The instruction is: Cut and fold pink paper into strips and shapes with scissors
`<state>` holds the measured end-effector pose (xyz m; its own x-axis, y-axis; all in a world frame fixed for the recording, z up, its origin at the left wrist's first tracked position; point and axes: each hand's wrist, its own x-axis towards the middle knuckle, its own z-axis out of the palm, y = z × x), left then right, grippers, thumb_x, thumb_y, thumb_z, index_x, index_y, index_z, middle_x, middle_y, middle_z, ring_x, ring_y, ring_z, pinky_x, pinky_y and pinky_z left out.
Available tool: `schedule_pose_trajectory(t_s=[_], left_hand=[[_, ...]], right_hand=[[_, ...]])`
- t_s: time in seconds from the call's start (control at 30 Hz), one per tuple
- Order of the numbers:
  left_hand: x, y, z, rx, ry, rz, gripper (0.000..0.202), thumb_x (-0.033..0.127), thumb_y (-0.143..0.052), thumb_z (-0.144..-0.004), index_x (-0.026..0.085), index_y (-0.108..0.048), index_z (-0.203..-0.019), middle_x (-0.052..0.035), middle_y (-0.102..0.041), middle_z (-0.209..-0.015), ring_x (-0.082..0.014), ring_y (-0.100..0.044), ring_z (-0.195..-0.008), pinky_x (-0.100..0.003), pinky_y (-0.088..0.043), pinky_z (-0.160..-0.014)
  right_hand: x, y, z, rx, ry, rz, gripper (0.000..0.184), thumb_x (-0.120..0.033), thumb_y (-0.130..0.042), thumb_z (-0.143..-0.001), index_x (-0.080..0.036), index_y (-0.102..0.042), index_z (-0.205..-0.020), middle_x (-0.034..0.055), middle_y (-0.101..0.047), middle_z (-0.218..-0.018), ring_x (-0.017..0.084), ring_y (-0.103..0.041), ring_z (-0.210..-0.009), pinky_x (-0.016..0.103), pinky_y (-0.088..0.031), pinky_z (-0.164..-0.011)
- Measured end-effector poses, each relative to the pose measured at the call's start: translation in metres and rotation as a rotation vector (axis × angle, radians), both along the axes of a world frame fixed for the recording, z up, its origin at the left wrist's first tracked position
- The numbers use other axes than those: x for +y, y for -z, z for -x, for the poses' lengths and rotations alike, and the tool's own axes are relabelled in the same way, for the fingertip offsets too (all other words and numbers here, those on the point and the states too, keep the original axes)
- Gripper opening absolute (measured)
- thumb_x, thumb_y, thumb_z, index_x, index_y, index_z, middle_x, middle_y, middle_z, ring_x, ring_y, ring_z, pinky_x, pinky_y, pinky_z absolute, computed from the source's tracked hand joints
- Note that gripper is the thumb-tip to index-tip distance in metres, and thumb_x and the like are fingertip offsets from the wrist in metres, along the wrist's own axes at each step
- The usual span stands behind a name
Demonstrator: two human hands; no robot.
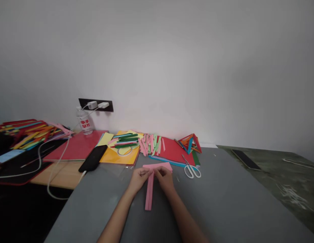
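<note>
One piece of pink paper (149, 195) has the person's attention, from where I stand. It is at the middle of the grey table (223, 202), a narrow creased strip of it running toward the person and a wider part lying crosswise beyond the fingers. The left hand (138, 178) has thumb and fingertips drawn together on the paper near the top of that strip. The right hand (165, 178) pinches it just beside, thumb and forefinger almost closed; the two sets of fingertips come so near each other that I cannot tell whether they touch.

Behind the right hand, white-handled scissors (191, 168) lie with their blades spread, near a red sheet (169, 148). A many-coloured paper frame (191, 143) sits at that sheet's right end. Pink and green strips (148, 143) are heaped to its left, and next to them a roll of tape (125, 151) rests on a yellow-orange packet (120, 158). Farther left I see a black phone (93, 158) and a clear bottle (85, 124) by the wall.
</note>
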<state>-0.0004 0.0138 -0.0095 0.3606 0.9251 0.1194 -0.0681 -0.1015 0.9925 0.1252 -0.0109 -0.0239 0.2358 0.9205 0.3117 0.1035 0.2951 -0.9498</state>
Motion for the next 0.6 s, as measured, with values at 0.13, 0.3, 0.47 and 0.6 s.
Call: schedule_pose_trajectory(t_s=[0.13, 0.3, 0.47, 0.6], left_hand=[[0.0016, 0.0033, -0.0005, -0.005, 0.0, 0.023, 0.027, 0.036, -0.064, -0.058, 0.011, -0.066, -0.068, -0.0058, -0.068, -0.065, -0.0195, -0.061, -0.066, -0.027, -0.046, -0.062], [0.0033, 0.0072, -0.0022, 0.016, -0.051, 0.02, 0.026, 0.036, -0.066, -0.055, 0.011, -0.064, -0.062, -0.0057, -0.067, -0.064, -0.0167, -0.06, -0.059, -0.025, -0.046, -0.057], [0.0035, 0.0072, -0.0015, 0.012, -0.074, -0.009, 0.023, 0.034, -0.064, -0.058, 0.011, -0.063, -0.061, -0.005, -0.066, -0.061, -0.015, -0.059, -0.057, -0.023, -0.045, -0.056], [0.0045, 0.0087, 0.0004, 0.014, -0.079, -0.034, 0.023, 0.034, -0.063, -0.06, 0.011, -0.062, -0.062, -0.0042, -0.065, -0.061, -0.0151, -0.058, -0.058, -0.024, -0.045, -0.056]], right_hand=[[-0.0001, -0.0005, 0.0022, -0.013, 0.083, -0.037, 0.018, -0.031, -0.059, -0.063, -0.016, -0.059, -0.073, -0.0002, -0.056, -0.06, 0.01, -0.049, -0.051, 0.019, -0.038, -0.044], [0.0004, 0.0009, 0.0018, -0.064, 0.139, -0.054, 0.015, -0.03, -0.055, -0.066, -0.016, -0.06, -0.07, 0.0005, -0.057, -0.061, 0.01, -0.05, -0.052, 0.02, -0.039, -0.047], [-0.0005, 0.0002, 0.0009, -0.116, 0.092, -0.041, 0.015, -0.029, -0.052, -0.069, -0.016, -0.059, -0.066, 0.001, -0.057, -0.059, 0.011, -0.05, -0.053, 0.021, -0.039, -0.048], [-0.003, -0.0026, 0.0036, -0.17, 0.11, -0.071, 0.014, -0.028, -0.052, -0.069, -0.017, -0.059, -0.066, 0.0005, -0.055, -0.059, 0.01, -0.048, -0.053, 0.02, -0.038, -0.047]])
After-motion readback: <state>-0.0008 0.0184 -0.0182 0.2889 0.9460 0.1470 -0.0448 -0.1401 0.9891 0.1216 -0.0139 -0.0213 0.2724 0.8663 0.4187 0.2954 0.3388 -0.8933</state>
